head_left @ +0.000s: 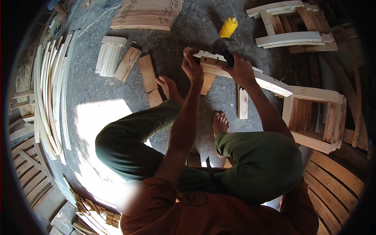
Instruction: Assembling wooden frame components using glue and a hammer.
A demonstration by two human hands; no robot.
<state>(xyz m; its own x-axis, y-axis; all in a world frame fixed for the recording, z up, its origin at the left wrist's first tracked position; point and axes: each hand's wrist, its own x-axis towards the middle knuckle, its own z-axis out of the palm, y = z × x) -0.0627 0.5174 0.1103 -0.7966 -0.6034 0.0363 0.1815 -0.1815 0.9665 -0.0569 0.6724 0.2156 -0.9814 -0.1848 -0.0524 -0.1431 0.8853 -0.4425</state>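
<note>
Right hand (242,71) wrapped tightly round a black hammer (224,47) over a wooden beam (271,84).
The left hand (192,69) curls at the beam's left end, its hold unclear. Pale and sunlit along one face, the beam slants across a scuffed grey floor (117,89) toward stacked wooden frames (312,141); slender strips (55,98) lie far left.

pale wooden beam (270,82) | slanting | black hammer (224,49) | tilted near beam's left end

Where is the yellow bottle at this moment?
In the head view, the yellow bottle is on the floor near the top, right of centre, just beyond the hammer in the right hand and left of the upper-right wooden frames.
</note>
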